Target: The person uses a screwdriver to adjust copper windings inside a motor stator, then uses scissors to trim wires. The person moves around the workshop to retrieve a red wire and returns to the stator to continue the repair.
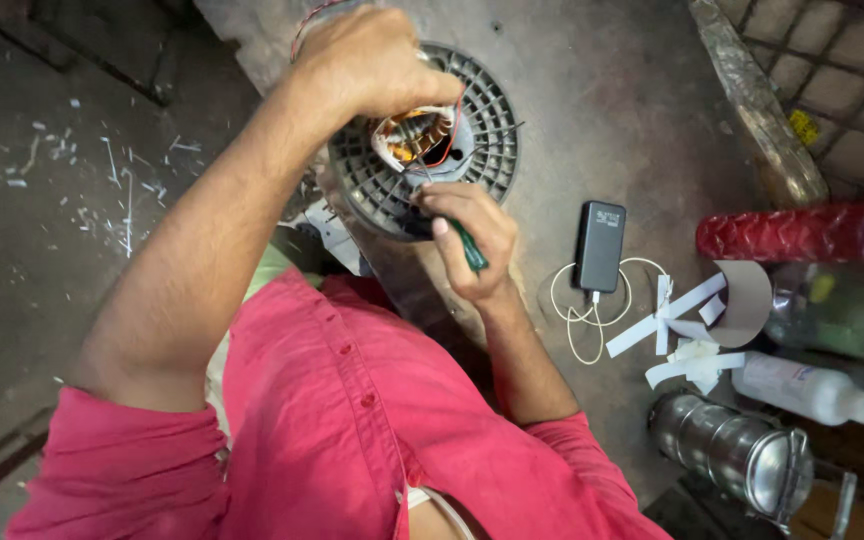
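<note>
Scattered white scraps at far left on the dark floor, well apart from the work.

Left hand clamped over the top edge of the motor stator, fingers curled closed around its rim. Risk here, as a judgement: grip loosened or shifted, housing tipped or rolled off its seat on the stained surface; fingertips close to the windings, liable to a nick from a slipping tool.

Stator sitting upper centre, round grey ribbed housing with radial slots, copper coils exposed in the middle, whitish insulation wrapped round them, a thin red wire looped over the right side, stiff thin leads sticking out toward the right.

Right hand just below the housing, fingers closed around a green-handled tool, tip hidden against the lower rim. Possible trouble: too much pressure, scraped enamel on the copper, torn insulation, snapped lead.

Further right, lying flat: black power bank with coiled white cable, paper strips, red patterned roll, white bottle, steel container. Cable loop near the right elbow, liable to snagging.
</note>
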